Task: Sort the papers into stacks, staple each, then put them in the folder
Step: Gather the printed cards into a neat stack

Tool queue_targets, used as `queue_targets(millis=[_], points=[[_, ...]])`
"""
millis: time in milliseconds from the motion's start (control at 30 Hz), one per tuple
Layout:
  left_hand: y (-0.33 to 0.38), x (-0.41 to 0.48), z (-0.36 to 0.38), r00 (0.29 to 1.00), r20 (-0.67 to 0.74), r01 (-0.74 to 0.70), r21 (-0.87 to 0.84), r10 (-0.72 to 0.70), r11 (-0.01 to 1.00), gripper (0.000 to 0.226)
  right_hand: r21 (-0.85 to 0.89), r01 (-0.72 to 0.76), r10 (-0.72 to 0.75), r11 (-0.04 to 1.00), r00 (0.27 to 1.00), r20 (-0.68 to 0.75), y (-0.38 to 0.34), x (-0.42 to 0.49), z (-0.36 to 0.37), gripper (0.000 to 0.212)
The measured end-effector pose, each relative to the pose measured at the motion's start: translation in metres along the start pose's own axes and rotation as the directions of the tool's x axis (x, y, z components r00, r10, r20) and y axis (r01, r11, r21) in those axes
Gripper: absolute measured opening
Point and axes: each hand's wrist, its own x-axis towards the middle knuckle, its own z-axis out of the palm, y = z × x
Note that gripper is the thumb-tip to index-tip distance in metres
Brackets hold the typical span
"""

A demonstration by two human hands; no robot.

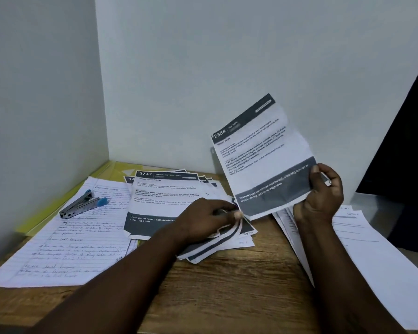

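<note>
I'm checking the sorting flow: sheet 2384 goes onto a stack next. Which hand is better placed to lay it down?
Right, probably. The right hand pinches sheet 2384 at its lower corner, held up above the table; the left hand is occupied, fingers curled on sheets of the printed pile.

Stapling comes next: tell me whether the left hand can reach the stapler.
Probably yes: the stapler lies uncovered on the handwritten sheets, nothing between, but the left hand grips printed pages now.

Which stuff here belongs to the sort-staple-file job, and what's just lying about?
Job: dark-banded printed sheet 2384, held by right hand; pile of banded sheets, gripped by left hand; handwritten lined pages; white typed sheets; blue-and-silver metal stapler; yellow folder.
Lying about: black panel, far right.
</note>
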Motion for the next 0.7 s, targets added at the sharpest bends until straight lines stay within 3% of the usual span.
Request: queue_targets(millis=[133, 200, 300, 333, 400, 567, 700], points=[[0.003, 0.004, -0.004, 0.98, -0.159, 0.084, -0.232, -0.123, 0.969, 0.045, 0.073, -0.14, 0.141, 0.987, 0.99, -0.005, 0.001, -0.002, -0.002, 0.017], [0.005, 0.007, -0.008, 0.971, -0.165, 0.088, -0.435, -0.175, 0.896, 0.054, 0.008, -0.197, 0.197, 0.98, 0.98, 0.02, 0.008, -0.009, 0.0, 0.017], [0.007, 0.011, -0.016, 0.961, -0.137, 0.035, -0.802, -0.241, 0.596, 0.06, -0.183, -0.172, 0.195, 0.968, 0.974, 0.116, 0.02, -0.03, 0.008, 0.014], [0.008, 0.012, -0.019, 0.962, -0.133, -0.001, -0.874, -0.237, 0.487, 0.054, -0.246, -0.157, 0.199, 0.956, 0.967, 0.157, 0.022, -0.038, 0.011, 0.013], [0.009, 0.013, -0.03, 0.948, -0.167, -0.05, -0.918, -0.27, 0.393, 0.038, -0.335, -0.15, 0.244, 0.93, 0.935, 0.259, 0.022, -0.052, 0.016, 0.012], [-0.02, 0.012, -0.073, 0.828, -0.365, -0.178, -0.892, -0.427, 0.416, 0.039, -0.341, -0.303, 0.436, 0.89, 0.783, 0.444, 0.015, -0.067, 0.024, 0.013], [-0.039, 0.004, -0.103, 0.725, -0.396, -0.025, -0.832, -0.563, 0.554, 0.031, -0.497, -0.254, 0.517, 0.829, 0.688, 0.51, 0.022, -0.066, 0.017, 0.008]])
